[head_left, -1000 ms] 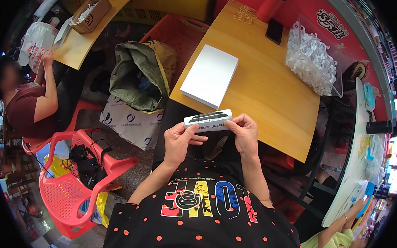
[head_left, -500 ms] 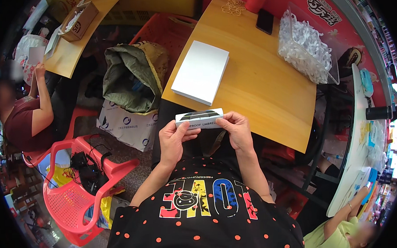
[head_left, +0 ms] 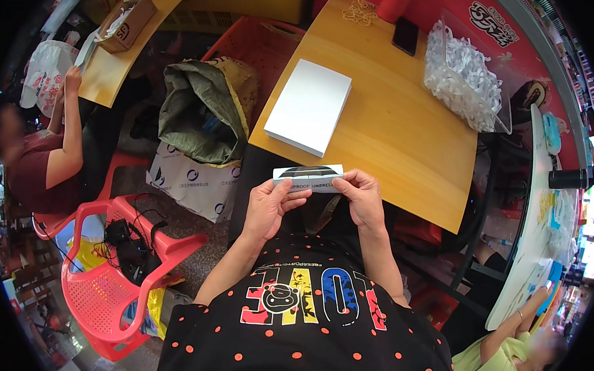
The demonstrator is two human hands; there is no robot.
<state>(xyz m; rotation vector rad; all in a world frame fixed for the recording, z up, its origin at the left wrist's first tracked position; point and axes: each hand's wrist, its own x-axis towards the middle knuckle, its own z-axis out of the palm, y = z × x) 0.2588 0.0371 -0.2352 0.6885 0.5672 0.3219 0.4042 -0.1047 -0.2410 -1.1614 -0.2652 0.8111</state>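
Slim white carton (head_left: 308, 178) pinched both ends: left hand (head_left: 271, 208) grip closed on left end, right hand (head_left: 360, 196) grip closed on right end. Long axis runs hand to hand, level, at near table (head_left: 401, 134) edge. White flat box (head_left: 309, 106) beyond grips, apart.

Slim card label (head_left: 308, 177) — glossy printed paper, white with a dark band, pinched at its ends. Near the table's left edge, a white box (head_left: 309, 107), matt and smooth. The table (head_left: 401, 134) is warm varnished wood, faint sheen. At its far right edge, a clear plastic tub (head_left: 468, 78) — shiny, crinkly white pieces inside.
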